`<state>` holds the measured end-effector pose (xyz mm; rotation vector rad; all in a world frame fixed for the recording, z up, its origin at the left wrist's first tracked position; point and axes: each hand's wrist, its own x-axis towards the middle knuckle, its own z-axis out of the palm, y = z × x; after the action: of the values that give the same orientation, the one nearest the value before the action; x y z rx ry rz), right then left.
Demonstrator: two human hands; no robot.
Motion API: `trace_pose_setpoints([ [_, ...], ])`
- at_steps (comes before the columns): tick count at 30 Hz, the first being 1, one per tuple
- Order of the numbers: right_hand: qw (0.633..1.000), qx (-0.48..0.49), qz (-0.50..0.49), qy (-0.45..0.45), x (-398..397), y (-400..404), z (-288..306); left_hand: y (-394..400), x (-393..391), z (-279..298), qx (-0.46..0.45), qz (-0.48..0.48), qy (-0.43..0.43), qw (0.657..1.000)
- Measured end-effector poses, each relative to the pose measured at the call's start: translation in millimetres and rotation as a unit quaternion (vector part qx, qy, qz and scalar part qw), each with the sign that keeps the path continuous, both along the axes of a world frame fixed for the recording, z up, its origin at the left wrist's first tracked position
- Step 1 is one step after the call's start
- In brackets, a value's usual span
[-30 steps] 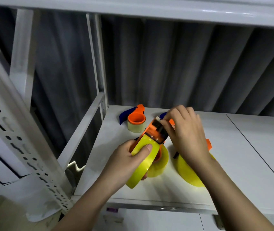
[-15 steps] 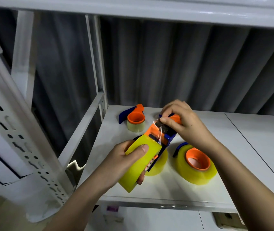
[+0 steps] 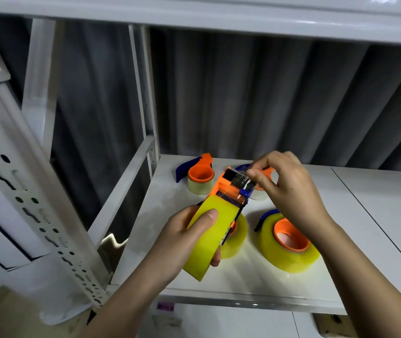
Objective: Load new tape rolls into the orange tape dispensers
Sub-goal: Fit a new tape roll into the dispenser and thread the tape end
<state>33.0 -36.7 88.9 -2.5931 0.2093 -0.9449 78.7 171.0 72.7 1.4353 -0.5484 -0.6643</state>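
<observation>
Hands on one tape dispenser, held above the white shelf [image 3: 355, 215].

Left hand [image 3: 182, 242] grips the big yellow tape roll [image 3: 210, 236] mounted in the held orange dispenser [image 3: 231, 185], thumb flat across the roll face, fingers wrapped under. Right hand [image 3: 289, 189] pinches the clear tape end [image 3: 244, 180] at the dispenser's head, thumb and forefinger closed on it, tape lying over the orange roller. Below on the shelf: a loaded roll partly hidden under the held one [image 3: 236, 237], another loaded dispenser with a thick yellowish roll [image 3: 289, 247] just to its right. Further back, a dispenser with a thin roll [image 3: 200, 179] near the upright post [image 3: 145, 98]; one more behind the right hand, mostly hidden. Corrugated grey wall [image 3: 267, 98] at the rear.
</observation>
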Motion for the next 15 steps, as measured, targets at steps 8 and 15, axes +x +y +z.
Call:
trace_pose_setpoints([
  [8, 0.971, 0.177, 0.079, 0.143, 5, -1, 14, -2, 6, -8, 0.020, -0.050, -0.018, 0.998],
  [15, 0.954, 0.243, 0.068, 0.162, 10, -7, 20, -3, 7, -18, 0.015, -0.067, -0.015, 0.998],
])
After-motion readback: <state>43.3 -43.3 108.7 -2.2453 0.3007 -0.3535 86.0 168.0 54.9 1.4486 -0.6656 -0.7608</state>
